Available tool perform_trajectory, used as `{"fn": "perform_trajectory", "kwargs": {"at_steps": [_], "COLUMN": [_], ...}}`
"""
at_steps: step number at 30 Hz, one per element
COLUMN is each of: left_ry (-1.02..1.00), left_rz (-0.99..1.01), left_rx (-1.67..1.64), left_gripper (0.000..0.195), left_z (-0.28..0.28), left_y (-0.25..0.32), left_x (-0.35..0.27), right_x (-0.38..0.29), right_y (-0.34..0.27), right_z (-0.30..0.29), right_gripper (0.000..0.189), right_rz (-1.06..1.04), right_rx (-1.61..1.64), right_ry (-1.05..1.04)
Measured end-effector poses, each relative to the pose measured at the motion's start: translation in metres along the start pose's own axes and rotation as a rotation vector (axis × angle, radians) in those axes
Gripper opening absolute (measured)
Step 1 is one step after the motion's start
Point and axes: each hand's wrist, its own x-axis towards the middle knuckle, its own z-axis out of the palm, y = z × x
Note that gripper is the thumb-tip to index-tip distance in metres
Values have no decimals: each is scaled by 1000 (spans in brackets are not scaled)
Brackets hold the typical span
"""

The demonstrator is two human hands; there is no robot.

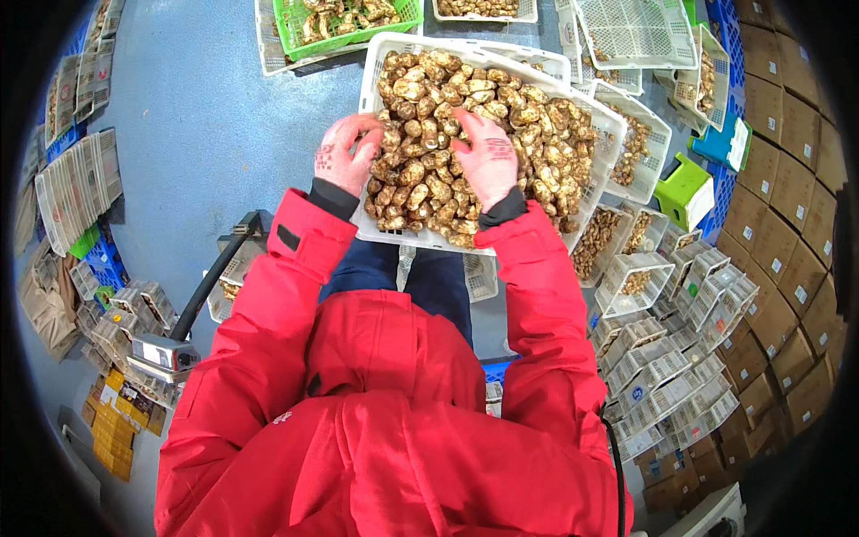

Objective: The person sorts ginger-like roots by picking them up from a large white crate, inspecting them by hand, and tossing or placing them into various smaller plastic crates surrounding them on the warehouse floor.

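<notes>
A white plastic crate heaped with brown-and-white mushrooms, which look like matsutake, sits before me, tilted in view. My left hand, in a pale pink knit glove, reaches over the crate's left side with bent fingers against the mushrooms there. Over the middle of the heap is my right hand, gloved the same way, its thumb and fingers spread and touching mushrooms. The fingertips of both hands are blurred or partly hidden, so I cannot tell whether either one grips a mushroom.
A green basket of larger mushrooms stands beyond the crate. More mushroom crates crowd the right side, near a green step stool and stacked cardboard boxes. At left are a scale's post and display and nested white crates.
</notes>
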Motion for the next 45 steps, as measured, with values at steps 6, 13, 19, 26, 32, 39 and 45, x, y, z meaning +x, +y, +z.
{"fn": "perform_trajectory", "kwargs": {"at_steps": [6,13,19,26,32,39,45], "left_ry": [-53,-56,-25,-78,-19,-156,-212], "left_rz": [-775,-846,-865,-858,-919,-743,-791], "left_rx": [-822,-1023,-1225,-1392,-1283,-1086,-965], "left_gripper": [33,31,35,42,47,51,53], "left_z": [14,16,21,20,11,3,9], "left_y": [-7,-9,-10,-20,-15,-16,-8], "left_x": [-36,-34,-43,-55,-60,-60,-59], "right_x": [7,-9,-15,-12,22,8,20], "right_y": [2,14,9,-27,-51,-32,-52], "right_z": [15,-1,-11,7,43,11,32], "right_gripper": [35,45,46,37,30,26,44], "right_rz": [112,490,624,294,-113,80,-207], "right_rx": [257,1365,1431,660,-227,139,-205], "right_ry": [114,10,58,62,61,112,-30]}}
